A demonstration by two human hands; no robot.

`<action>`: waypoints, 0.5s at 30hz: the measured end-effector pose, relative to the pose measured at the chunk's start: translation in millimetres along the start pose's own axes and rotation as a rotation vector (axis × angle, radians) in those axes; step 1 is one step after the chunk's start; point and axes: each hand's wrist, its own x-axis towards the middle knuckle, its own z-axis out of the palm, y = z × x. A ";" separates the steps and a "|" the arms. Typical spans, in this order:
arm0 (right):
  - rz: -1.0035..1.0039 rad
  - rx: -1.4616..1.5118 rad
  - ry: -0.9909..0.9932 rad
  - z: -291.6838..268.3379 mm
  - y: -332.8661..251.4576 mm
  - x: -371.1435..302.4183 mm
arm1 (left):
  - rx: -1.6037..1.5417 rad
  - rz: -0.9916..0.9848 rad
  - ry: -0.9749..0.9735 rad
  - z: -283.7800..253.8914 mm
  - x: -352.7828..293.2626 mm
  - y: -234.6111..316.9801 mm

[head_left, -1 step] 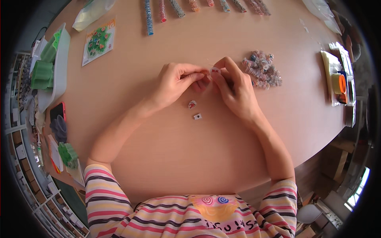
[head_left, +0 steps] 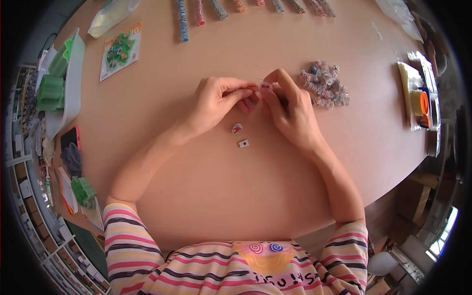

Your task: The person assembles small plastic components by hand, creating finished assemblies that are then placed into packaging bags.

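Note:
Above the middle of the table my two hands are close together. Thumb and fingers of my left hand [head_left: 214, 101] pinch a small orange-brown piece [head_left: 253, 88], mostly covered by the fingertips. My right hand [head_left: 292, 105] grips a small white rounded piece with red marks [head_left: 265, 85] between thumb and fingers, right beside the left fingertips. Below the hands lie two loose pieces: a small white piece with a red picture [head_left: 237, 129] and a small white piece with a dark dot [head_left: 244, 143].
Right of my hands lies a heap of wrapped rolls of small pieces [head_left: 324, 83]. Several long wrapped rolls [head_left: 183, 22] line the far edge. A printed card [head_left: 120, 51], a white bin [head_left: 73, 83] and a phone [head_left: 71, 137] are at left; an orange tape roll [head_left: 423, 103] is at right.
The white piece in my right fingers is tilted a little differently and shows more of its face. Both hands keep their grips; the loose pieces stay on the table.

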 end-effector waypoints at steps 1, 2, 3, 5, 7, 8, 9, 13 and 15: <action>-0.040 -0.021 0.022 1.0 -1.0 0.3 | -0.001 0.038 0.033 1.6 0.0 -1.0; -0.031 -0.021 0.019 -0.2 -2.5 -0.1 | 0.000 0.075 0.066 3.1 0.2 -1.4; -0.042 -0.045 0.009 -0.8 -4.1 -0.1 | -0.004 0.069 0.065 3.2 0.8 -0.4; -0.049 -0.067 -0.001 2.4 -2.8 -0.9 | 0.089 0.099 0.039 3.1 2.7 3.4; -0.137 -0.086 0.058 7.7 2.3 -2.9 | 0.063 0.090 0.052 4.9 3.0 4.0; -0.132 -0.088 0.060 6.1 4.7 -2.3 | 0.041 0.086 0.070 5.4 3.0 4.5; -0.097 -0.017 0.042 3.2 7.3 1.0 | 0.043 0.089 0.071 4.1 3.0 3.7; 0.051 0.177 0.056 -7.1 -3.9 -3.5 | -0.084 0.024 0.040 1.1 4.0 -1.1; -0.136 -0.050 0.142 -3.5 0.9 -2.0 | -0.144 0.012 0.030 1.0 3.6 -1.9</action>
